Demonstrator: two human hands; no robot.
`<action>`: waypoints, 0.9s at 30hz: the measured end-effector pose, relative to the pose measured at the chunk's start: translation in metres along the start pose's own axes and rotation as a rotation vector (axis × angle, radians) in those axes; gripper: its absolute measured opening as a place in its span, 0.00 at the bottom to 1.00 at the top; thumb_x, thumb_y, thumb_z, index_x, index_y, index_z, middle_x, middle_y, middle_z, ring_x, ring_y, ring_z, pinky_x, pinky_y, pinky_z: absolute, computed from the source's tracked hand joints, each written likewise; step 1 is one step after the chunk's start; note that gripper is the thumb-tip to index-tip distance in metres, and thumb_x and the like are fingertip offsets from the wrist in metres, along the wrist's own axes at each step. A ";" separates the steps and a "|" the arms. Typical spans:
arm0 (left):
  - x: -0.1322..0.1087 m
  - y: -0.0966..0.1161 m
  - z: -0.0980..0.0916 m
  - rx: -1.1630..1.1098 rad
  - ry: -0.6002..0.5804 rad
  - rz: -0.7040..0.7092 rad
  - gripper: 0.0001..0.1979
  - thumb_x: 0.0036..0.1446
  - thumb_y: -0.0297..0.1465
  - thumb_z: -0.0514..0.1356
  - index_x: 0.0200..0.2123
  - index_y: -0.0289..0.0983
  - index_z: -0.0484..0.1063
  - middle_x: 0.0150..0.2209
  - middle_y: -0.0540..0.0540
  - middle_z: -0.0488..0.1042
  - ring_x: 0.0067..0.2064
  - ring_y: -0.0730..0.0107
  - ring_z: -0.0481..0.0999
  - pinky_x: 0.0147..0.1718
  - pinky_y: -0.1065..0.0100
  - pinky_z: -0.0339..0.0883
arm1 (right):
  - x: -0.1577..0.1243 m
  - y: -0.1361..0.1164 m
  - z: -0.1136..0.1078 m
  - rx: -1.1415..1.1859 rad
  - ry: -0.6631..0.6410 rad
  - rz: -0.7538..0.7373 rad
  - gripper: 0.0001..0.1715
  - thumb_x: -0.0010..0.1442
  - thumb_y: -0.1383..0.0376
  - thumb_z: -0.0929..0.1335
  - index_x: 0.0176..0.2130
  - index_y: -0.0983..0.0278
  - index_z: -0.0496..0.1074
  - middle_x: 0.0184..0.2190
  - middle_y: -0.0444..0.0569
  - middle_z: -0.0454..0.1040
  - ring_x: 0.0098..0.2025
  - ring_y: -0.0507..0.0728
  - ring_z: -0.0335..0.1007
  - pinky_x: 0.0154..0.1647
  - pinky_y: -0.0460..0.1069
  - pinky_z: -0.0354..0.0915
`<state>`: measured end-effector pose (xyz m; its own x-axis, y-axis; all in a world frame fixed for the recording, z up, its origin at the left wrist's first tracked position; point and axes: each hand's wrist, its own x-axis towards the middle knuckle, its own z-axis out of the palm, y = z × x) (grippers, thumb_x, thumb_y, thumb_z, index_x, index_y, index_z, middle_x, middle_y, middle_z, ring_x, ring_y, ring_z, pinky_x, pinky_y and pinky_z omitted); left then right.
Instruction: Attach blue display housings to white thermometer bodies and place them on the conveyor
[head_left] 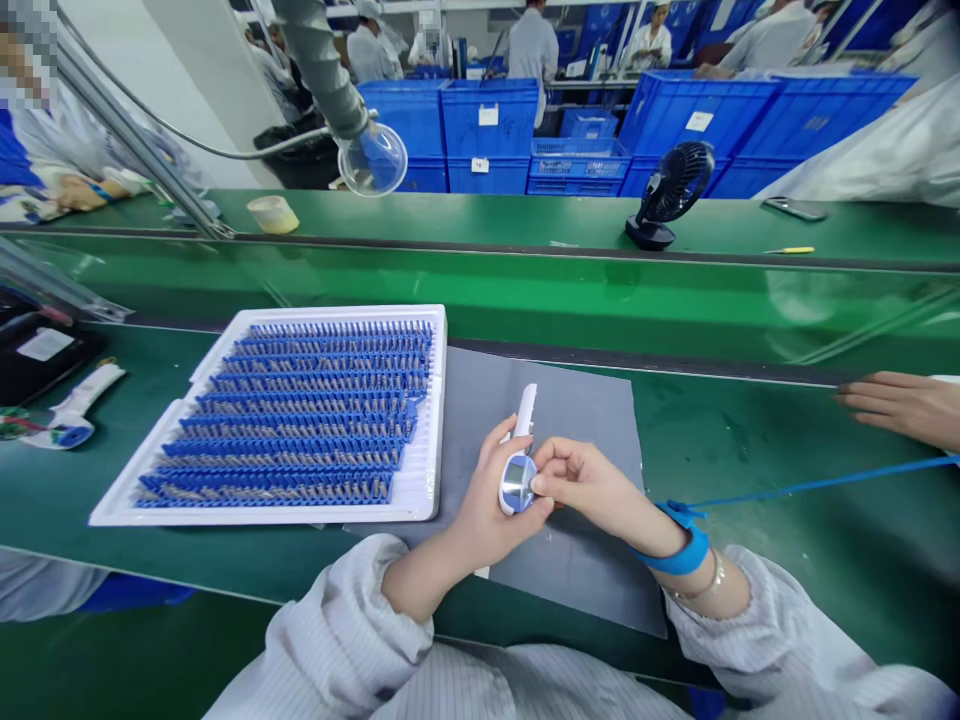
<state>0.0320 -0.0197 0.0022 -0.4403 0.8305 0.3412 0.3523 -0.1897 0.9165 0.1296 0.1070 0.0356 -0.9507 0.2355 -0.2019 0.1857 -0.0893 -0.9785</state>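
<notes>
A white handheld device (517,484) with a round blue-rimmed head and a shiny display is held over the grey mat (592,410); its narrow white handle points away from me. My left hand (487,500) is wrapped round the head from the left. From the right, my right hand (581,482) has its thumb and fingers closed at the edge of the round head. A blue strap circles my right wrist. To the left of the mat lies a white tray (441,420) holding rows of small blue parts with metal pieces.
Another white device (79,405) with exposed wires lies far left, near a black item (45,345). Another person's hand (900,405) rests at right, near a blue cord (817,486). A fan (671,190) and tape roll (272,214) stand on the raised ledge.
</notes>
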 end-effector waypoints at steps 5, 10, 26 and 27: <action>0.002 0.010 0.000 -0.467 -0.087 -0.308 0.31 0.50 0.39 0.61 0.55 0.38 0.54 0.48 0.36 0.69 0.46 0.57 0.73 0.39 0.63 0.67 | 0.011 0.006 -0.043 -0.590 0.601 -0.372 0.17 0.52 0.54 0.70 0.34 0.63 0.67 0.32 0.49 0.68 0.34 0.56 0.65 0.30 0.48 0.62; 0.011 0.007 0.005 -0.769 -0.008 -0.599 0.31 0.40 0.45 0.66 0.44 0.33 0.67 0.29 0.44 0.74 0.31 0.64 0.75 0.31 0.67 0.65 | 0.017 0.018 -0.078 -0.439 0.421 -0.171 0.24 0.55 0.47 0.64 0.42 0.62 0.68 0.35 0.53 0.72 0.33 0.59 0.68 0.28 0.48 0.65; 0.019 -0.007 0.015 -0.808 0.244 -0.857 0.26 0.32 0.42 0.70 0.34 0.34 0.70 0.27 0.50 0.72 0.32 0.68 0.72 0.34 0.69 0.62 | -0.001 0.027 -0.071 -0.210 0.128 0.058 0.25 0.56 0.47 0.66 0.23 0.66 0.71 0.17 0.46 0.66 0.20 0.53 0.58 0.20 0.47 0.56; 0.019 -0.008 0.015 -0.828 0.232 -0.835 0.28 0.34 0.43 0.69 0.37 0.35 0.68 0.31 0.49 0.73 0.35 0.69 0.72 0.36 0.69 0.62 | -0.002 0.030 -0.073 -0.155 0.186 0.045 0.24 0.55 0.49 0.67 0.22 0.66 0.70 0.16 0.45 0.65 0.20 0.52 0.58 0.20 0.46 0.55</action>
<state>0.0332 0.0048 -0.0016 -0.4484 0.7596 -0.4712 -0.7137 0.0131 0.7003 0.1556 0.1747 0.0040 -0.8810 0.4104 -0.2354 0.2761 0.0420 -0.9602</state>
